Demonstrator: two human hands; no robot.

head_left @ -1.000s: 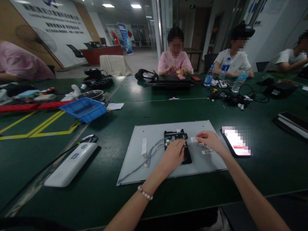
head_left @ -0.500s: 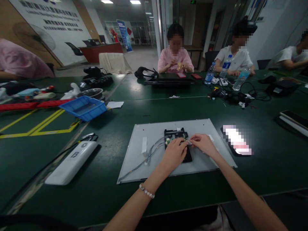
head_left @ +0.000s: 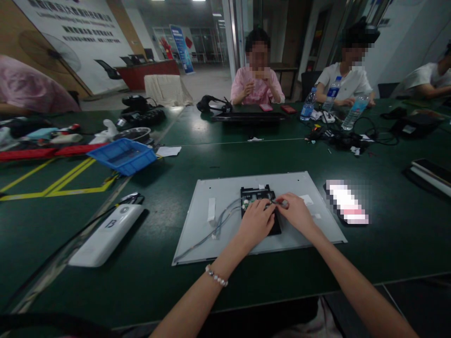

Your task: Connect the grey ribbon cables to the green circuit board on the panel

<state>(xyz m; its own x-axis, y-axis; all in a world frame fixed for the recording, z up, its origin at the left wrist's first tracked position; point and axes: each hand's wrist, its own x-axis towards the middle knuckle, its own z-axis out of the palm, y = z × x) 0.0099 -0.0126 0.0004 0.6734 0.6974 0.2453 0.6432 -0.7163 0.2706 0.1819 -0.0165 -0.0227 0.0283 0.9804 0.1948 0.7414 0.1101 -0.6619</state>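
Head view: left hand [head_left: 256, 219] lies over black housing [head_left: 276, 228], centre of frame on pale panel [head_left: 197, 220], can't tell if gripping; right hand [head_left: 296, 213] pinches small greyish piece [head_left: 284, 203] by housing's right edge. Step looks like fine fingertip work there; next move probably calls for steady housing, light touch.

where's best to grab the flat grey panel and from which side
The grey panel is probably best gripped by its left and right edges, from both sides: it lies flat, with the black frame mid-panel and thin cables reaching its near left corner.
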